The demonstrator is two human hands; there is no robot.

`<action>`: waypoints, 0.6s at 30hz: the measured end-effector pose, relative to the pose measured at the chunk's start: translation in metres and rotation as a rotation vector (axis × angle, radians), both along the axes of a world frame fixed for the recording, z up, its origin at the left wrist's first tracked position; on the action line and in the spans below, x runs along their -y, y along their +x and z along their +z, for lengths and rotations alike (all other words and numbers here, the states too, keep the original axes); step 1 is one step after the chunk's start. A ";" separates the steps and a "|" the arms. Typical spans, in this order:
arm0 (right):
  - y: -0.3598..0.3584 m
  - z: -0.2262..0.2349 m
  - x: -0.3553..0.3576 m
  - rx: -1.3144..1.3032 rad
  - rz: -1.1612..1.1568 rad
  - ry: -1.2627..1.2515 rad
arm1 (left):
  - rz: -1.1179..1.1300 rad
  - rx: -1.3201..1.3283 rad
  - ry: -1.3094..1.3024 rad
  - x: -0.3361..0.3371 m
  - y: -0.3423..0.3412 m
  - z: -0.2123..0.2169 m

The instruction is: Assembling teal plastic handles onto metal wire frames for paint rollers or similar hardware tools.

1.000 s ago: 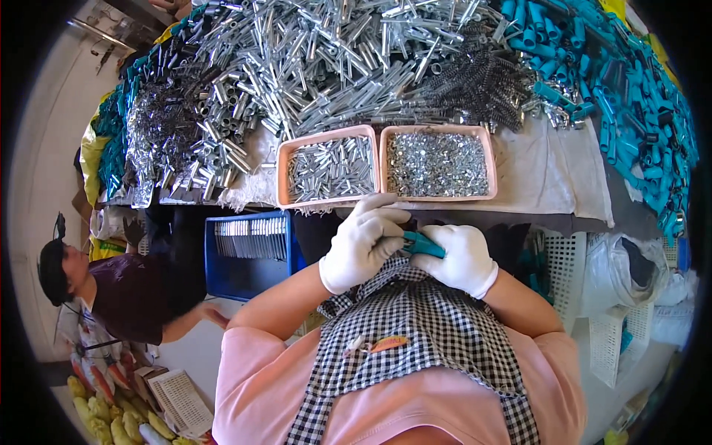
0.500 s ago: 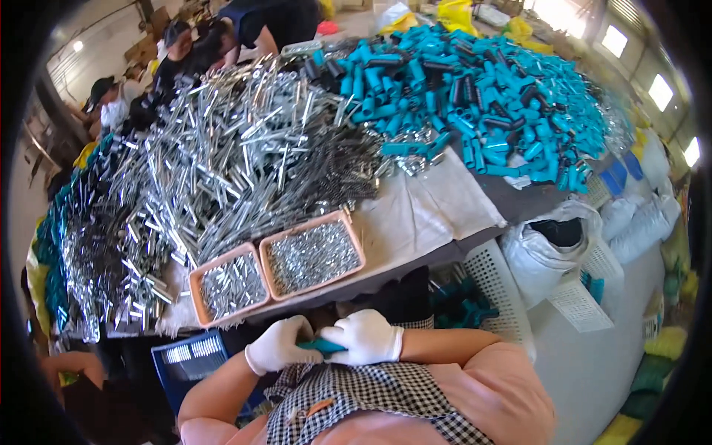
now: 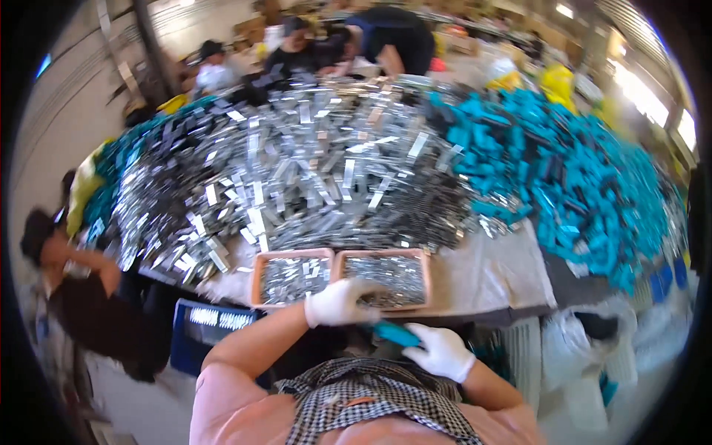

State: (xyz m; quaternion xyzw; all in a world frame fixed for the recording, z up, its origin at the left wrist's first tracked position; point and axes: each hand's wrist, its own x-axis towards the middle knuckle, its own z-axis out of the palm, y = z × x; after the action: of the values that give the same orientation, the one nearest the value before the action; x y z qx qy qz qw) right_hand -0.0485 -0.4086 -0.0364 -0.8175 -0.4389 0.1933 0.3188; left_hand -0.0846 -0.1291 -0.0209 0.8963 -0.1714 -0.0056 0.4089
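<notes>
My right hand (image 3: pixel 443 354), in a white glove, is closed around one end of a teal tube-shaped handle (image 3: pixel 397 333) in front of the table edge. The handle tilts, its free end up and to the left. My left hand (image 3: pixel 337 302), also white-gloved, is over the front rims of two pink trays, beside that free end. Its fingers curve but are smeared by motion, so I cannot tell whether they hold anything. The left pink tray (image 3: pixel 258 285) contains small silvery metal parts. Finer silvery pieces fill the right pink tray (image 3: pixel 427 278).
Behind the trays spreads a big heap of metal rods and parts (image 3: pixel 319 163). Teal handles (image 3: pixel 564 185) pile up at the right. A blue crate (image 3: pixel 178 337) stands below the table at left, a white sack (image 3: pixel 586 334) at right. Other people (image 3: pixel 293 55) are across the table and at left.
My hands have come apart: the left has gone up to the trays, while the right keeps the teal handle and has moved right. The view has swung left, so the table appears shifted right.
</notes>
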 end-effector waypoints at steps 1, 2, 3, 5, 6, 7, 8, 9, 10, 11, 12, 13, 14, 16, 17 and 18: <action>-0.002 0.000 0.003 -0.013 -0.064 0.108 | 0.132 -0.134 0.126 -0.008 0.010 -0.005; -0.002 -0.007 0.008 0.046 -0.109 0.120 | 0.127 -0.040 0.323 -0.018 0.019 -0.023; -0.002 -0.003 0.011 0.041 -0.146 0.109 | 0.126 -0.134 0.610 -0.023 0.023 -0.041; -0.002 -0.004 0.015 0.029 -0.164 0.121 | 0.088 -0.209 0.900 -0.005 0.032 -0.045; -0.003 -0.004 0.014 0.000 -0.189 0.108 | 0.119 -0.125 0.895 0.002 0.032 -0.044; -0.004 -0.002 0.012 -0.023 -0.188 0.100 | 0.096 -0.200 0.894 0.006 0.033 -0.029; -0.005 -0.002 0.008 -0.025 -0.175 0.103 | 0.067 -0.273 0.890 0.008 0.033 -0.017; -0.005 0.000 0.003 -0.016 -0.153 0.109 | 0.114 -0.282 0.870 0.005 0.034 -0.022; -0.006 0.001 0.001 -0.007 -0.136 0.114 | 0.141 -0.263 0.840 0.001 0.030 -0.026; -0.007 0.000 -0.001 -0.005 -0.133 0.116 | 0.164 -0.244 0.809 -0.002 0.025 -0.031; -0.009 -0.002 -0.002 0.006 -0.132 0.147 | 0.163 -0.200 0.783 -0.004 0.020 -0.030; -0.011 -0.003 -0.003 0.017 -0.131 0.178 | 0.158 -0.195 0.784 -0.005 0.021 -0.033; -0.010 -0.001 -0.004 0.042 -0.129 0.167 | 0.168 -0.088 0.795 -0.009 0.024 -0.039; -0.010 -0.001 -0.005 0.083 -0.129 0.143 | 0.202 0.181 0.681 -0.017 0.023 -0.050; -0.010 -0.003 -0.005 0.106 -0.135 0.135 | 0.197 0.179 0.682 -0.018 0.022 -0.055; -0.011 -0.005 -0.005 0.127 -0.149 0.127 | 0.296 0.124 0.511 -0.013 0.019 -0.043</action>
State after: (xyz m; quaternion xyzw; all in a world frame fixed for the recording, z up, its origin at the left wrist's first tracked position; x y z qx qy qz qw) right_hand -0.0591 -0.4040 -0.0416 -0.8367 -0.4077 0.0888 0.3548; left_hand -0.0658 -0.1159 -0.0637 0.9841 -0.0567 0.0659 0.1552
